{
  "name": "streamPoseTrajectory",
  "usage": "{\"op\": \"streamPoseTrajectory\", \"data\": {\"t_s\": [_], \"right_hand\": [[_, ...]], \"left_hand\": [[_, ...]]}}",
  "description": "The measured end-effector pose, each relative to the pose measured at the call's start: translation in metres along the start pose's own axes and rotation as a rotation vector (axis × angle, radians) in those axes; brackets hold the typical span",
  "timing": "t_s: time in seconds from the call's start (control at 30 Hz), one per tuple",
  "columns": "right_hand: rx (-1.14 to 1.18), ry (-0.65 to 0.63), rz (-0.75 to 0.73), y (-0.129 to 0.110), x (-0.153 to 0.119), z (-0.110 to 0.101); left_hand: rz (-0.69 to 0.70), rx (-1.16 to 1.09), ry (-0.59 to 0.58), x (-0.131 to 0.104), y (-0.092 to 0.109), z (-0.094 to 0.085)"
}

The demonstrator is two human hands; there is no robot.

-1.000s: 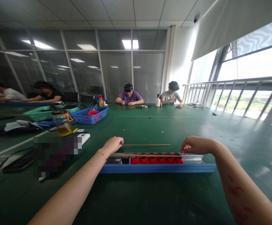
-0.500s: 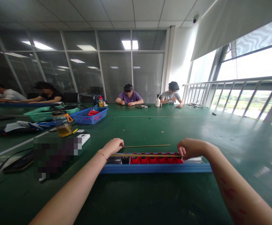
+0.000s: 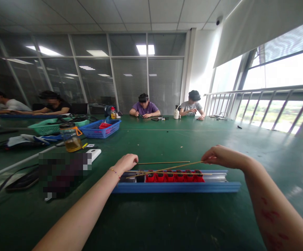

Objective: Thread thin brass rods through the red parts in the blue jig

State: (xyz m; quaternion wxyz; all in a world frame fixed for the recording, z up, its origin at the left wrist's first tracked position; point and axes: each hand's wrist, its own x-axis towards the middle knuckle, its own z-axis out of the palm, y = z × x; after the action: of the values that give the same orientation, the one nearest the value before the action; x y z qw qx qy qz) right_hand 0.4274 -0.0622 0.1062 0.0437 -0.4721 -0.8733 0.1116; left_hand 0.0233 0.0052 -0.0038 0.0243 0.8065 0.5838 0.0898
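Observation:
My right hand [image 3: 218, 155] pinches the right end of a thin wooden stick [image 3: 179, 166], which slants down leftward over a long blue rail [image 3: 177, 188]. My left hand [image 3: 127, 162] is closed at the rail's far left side. Another thin stick [image 3: 164, 162] comes out from its fingertips and runs rightward beyond the rail; the fingers' grip is partly hidden. A third stick [image 3: 207, 174] lies lengthwise over the rail. Inside the rail's channel sit several red holders [image 3: 169, 177] with black pieces in a row, and a black block [image 3: 140, 178] at their left.
To my left are a blurred dark object [image 3: 65, 174], a phone [image 3: 22, 179], a jar of liquid [image 3: 71, 141], a blue basket [image 3: 101, 131] and a green basket [image 3: 45, 128]. Several people sit around the green table [image 3: 151, 219], two of them opposite [image 3: 145, 108].
My right hand has lifted up and to the right, raising the right end of one stick from the rail into a slant. My left hand has stayed in place.

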Motion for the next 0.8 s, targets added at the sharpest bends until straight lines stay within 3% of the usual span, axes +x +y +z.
{"op": "streamPoseTrajectory", "data": {"t_s": [0.2, 0.43, 0.57, 0.8], "right_hand": [[-0.007, 0.086, 0.059, 0.021, -0.016, -0.014], [0.090, 0.055, 0.139, 0.060, -0.026, -0.013], [0.038, 0.021, 0.130, 0.067, -0.007, 0.004], [-0.106, 0.060, 0.115, 0.048, 0.041, 0.043]], "left_hand": [[-0.001, -0.004, -0.003, 0.001, -0.002, 0.001], [0.018, -0.008, -0.003, 0.002, -0.003, 0.001], [0.014, -0.005, -0.003, 0.002, -0.003, 0.002], [0.029, -0.009, 0.020, 0.001, 0.001, 0.001]]}}
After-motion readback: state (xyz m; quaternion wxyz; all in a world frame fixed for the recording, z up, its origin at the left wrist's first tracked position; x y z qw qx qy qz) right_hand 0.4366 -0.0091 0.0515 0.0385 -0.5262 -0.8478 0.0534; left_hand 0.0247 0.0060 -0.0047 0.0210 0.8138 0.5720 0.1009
